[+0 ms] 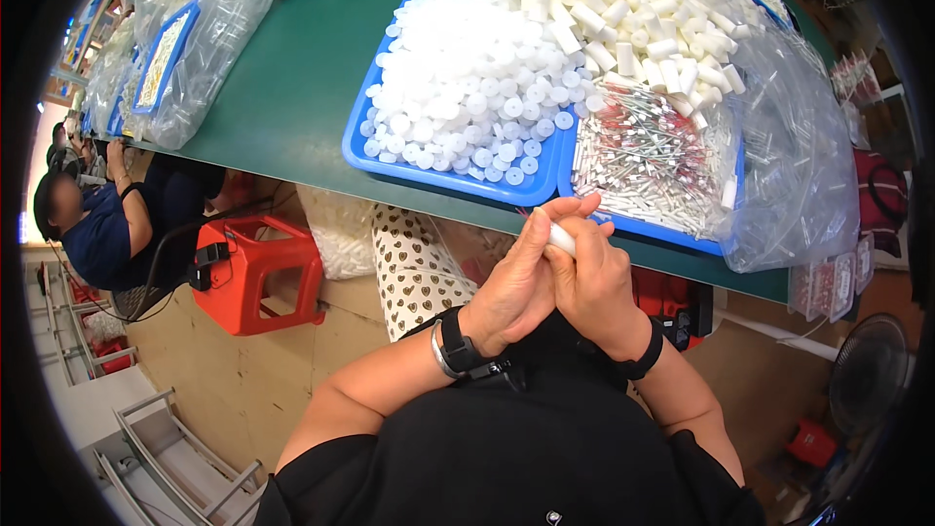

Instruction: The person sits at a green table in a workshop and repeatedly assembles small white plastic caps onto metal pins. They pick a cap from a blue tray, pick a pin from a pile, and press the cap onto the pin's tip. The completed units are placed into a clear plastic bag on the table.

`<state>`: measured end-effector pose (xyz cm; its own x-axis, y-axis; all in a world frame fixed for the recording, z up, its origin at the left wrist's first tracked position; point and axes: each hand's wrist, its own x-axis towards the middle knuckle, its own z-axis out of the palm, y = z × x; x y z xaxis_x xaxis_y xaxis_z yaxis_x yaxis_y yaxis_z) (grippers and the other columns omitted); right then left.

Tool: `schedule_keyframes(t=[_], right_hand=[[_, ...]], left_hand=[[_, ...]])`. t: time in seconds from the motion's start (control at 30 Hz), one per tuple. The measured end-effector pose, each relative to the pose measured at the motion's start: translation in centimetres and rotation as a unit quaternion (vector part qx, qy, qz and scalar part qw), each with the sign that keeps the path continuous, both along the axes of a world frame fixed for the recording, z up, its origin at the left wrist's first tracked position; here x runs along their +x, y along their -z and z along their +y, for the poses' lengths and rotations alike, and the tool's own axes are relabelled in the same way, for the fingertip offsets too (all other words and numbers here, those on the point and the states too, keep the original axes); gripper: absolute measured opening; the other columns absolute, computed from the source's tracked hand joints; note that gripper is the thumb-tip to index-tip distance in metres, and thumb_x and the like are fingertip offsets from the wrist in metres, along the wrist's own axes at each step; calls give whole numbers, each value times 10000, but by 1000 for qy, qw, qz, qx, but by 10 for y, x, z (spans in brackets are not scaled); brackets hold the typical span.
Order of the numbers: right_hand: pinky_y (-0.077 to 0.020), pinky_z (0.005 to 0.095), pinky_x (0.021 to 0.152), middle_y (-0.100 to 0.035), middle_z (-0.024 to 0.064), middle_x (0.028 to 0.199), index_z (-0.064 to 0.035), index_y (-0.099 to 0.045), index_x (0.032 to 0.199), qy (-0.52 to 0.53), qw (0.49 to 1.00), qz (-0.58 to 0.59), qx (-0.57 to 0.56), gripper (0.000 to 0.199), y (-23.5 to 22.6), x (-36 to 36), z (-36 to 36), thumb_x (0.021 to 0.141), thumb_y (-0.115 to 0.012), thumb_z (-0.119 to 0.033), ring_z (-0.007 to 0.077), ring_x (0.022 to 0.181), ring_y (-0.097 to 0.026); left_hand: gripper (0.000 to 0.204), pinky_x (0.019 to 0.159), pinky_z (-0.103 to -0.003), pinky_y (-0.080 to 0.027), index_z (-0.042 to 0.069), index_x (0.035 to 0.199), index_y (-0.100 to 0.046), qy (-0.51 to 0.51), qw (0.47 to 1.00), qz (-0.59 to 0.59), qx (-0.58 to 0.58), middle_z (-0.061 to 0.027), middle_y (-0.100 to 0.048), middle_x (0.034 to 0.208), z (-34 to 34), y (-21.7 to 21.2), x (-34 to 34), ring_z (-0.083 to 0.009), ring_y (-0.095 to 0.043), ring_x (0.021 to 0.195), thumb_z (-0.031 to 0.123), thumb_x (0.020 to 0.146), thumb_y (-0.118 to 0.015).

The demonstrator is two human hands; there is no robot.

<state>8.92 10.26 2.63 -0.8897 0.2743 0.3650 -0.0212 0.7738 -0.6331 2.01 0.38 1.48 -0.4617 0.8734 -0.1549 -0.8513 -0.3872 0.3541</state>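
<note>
My two hands meet in front of my body, just off the table's near edge. A short white cylinder (561, 238) shows between them, with the fingers of my right hand (602, 281) closed round it. My left hand (513, 284) is closed in a pinch against it, its thumb stretched along the fingers. A thin reddish bit shows by the left thumb tip, too small to name. Beyond the hands stand a blue tray (355, 151) heaped with translucent white discs and a second blue tray (672, 242) holding small white pieces and a pile of red and white leads (648, 131).
A clear bag of white foam-like cylinders (623, 15) lies behind the trays, and loose plastic (794, 156) hangs over the green table's (282, 68) right side. At left are a red stool (258, 273) and a seated person (127, 214). A fan (870, 370) stands at right.
</note>
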Motion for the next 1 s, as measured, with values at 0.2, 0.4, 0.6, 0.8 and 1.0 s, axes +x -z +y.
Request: schedule_keyframes(t=[0.2,0.4,0.6,0.8,1.0], right_hand=[[-498,430,640,-651,188,879,-1,-499,1151,-33,988,-4,-151,202,-5,-1,-3,984,-539,-107,380,762,-655],[-481,360,564,-648,148,885,5,-497,1153,-35,977,-44,-205,230,10,2,-7,1029,-482,-188,290,667,-642],[-265,172,404,-539,22,744,-7,-533,1136,-105,650,-232,-715,396,-7,0,10,1071,-367,-359,16,454,-339],[-319,199,436,-544,30,736,1,-551,1116,-128,728,-258,-622,369,8,2,6,1071,-378,-321,44,480,-393],[-512,470,684,-660,234,872,-2,-527,1147,-114,949,-242,-165,276,29,6,-8,994,-535,-232,414,814,-655]], left_hand=[[627,1111,-439,-392,105,1491,-297,-4,991,118,-66,-125,-365,1512,-5,5,-8,-305,-432,1343,528,1037,-213],[671,1060,-425,-446,85,1505,-266,5,976,157,-149,-129,-378,1503,-12,7,1,-298,-493,1288,555,1030,-215],[679,1048,-425,-460,70,1512,-280,22,985,117,-124,-133,-379,1507,-23,4,-12,-298,-462,1319,551,1038,-208],[583,1015,-404,-480,5,1395,-427,18,968,174,-179,-148,-516,1386,-28,9,-4,-267,-525,1253,447,1073,-224],[544,1039,-381,-418,38,1276,-502,114,953,66,-272,-135,-544,1344,-50,41,0,-221,-556,1175,461,1071,-227]])
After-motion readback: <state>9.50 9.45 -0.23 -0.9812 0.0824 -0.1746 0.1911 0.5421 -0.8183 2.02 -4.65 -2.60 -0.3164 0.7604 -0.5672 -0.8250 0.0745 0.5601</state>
